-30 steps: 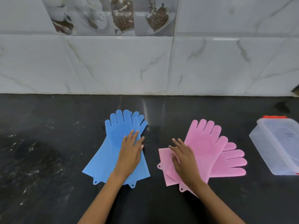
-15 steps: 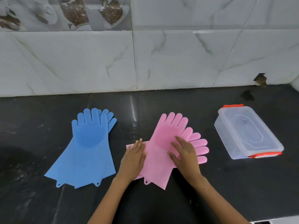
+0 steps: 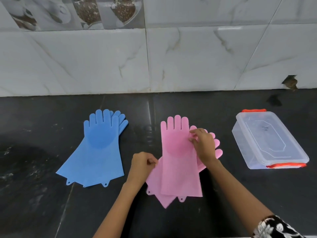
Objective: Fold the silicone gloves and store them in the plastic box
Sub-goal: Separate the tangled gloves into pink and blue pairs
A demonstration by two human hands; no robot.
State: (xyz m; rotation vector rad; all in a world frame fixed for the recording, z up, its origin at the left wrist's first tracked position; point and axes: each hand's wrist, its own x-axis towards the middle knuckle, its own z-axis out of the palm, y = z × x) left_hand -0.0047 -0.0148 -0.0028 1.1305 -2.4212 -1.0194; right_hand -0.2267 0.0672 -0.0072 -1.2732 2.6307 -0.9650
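Two pink silicone gloves lie stacked on the black counter, the top one upright with fingers pointing to the wall, the lower one splayed out to the right beneath it. My left hand pinches the left edge of the top pink glove near its cuff. My right hand pinches its right edge by the thumb. A pair of blue silicone gloves lies flat and stacked to the left, untouched. The clear plastic box with orange clips stands at the right, its lid on.
The black stone counter runs back to a marble-tiled wall. A chipped hole shows in the wall's base above the box. A patterned sleeve covers my right arm at the lower right.
My left hand left the blue gloves and came to the pink ones. Both hands went from pressing flat to pinching the top pink glove's edges, and that glove now lies straighter.
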